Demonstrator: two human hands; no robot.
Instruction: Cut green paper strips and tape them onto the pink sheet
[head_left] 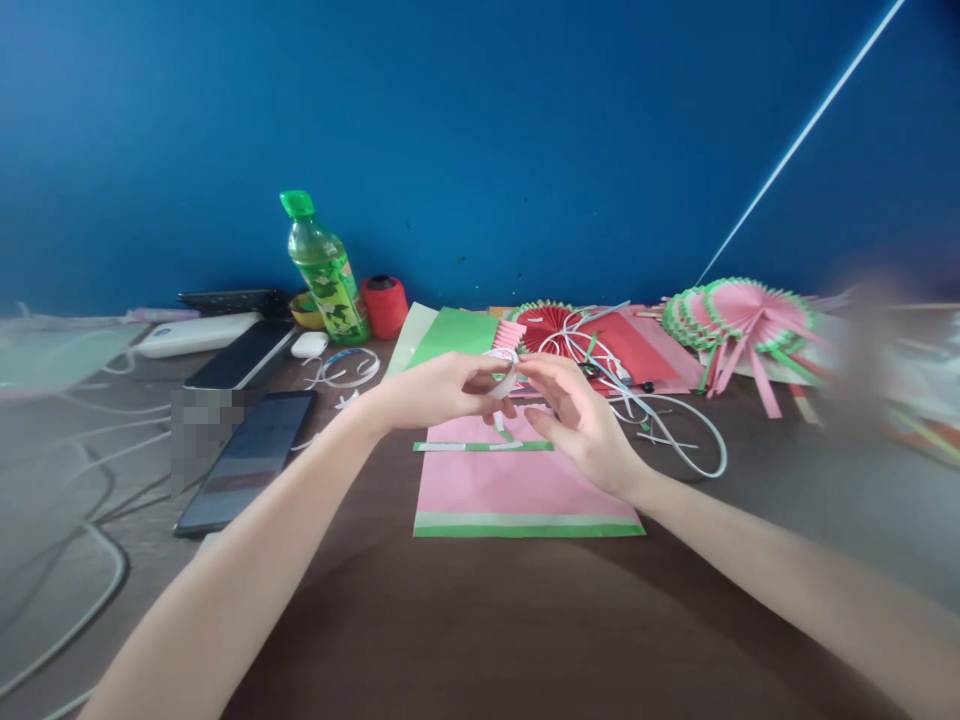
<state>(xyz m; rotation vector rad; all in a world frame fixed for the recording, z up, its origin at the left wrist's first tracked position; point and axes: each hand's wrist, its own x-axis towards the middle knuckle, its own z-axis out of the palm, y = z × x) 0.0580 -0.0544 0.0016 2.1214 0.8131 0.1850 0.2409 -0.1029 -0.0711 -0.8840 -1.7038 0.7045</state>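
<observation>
Across the far left of the surface (450, 640), seeing loose white cables (122, 568), then a dark phone (251, 465) lying flat near the left arm (270, 545), and farther back a green bottle (330, 285) standing beside a red spool (386, 308). Near the middle, gripping a white roll (504, 372), apparently tape, in the bent fingers of the left hand (442, 390), above a pink sheet (487, 490) bearing a green strip (477, 447) with white pieces (442, 447) on top. Probably risking a creased, self-stuck end by letting loose tape curl over; equally, risking nudging strip and sheet askew by dipping the fingertips too low. Holding the right hand (592, 430) just beside the roll, curving the fingers with the thumb parted from them; being unable to tell whether pinching a tape end. Farther right, possibly risking snagging a looped white cord (725, 455) by swinging the right arm (750, 560) outward, and so disturbing the pleated paper fans (750, 310).
</observation>
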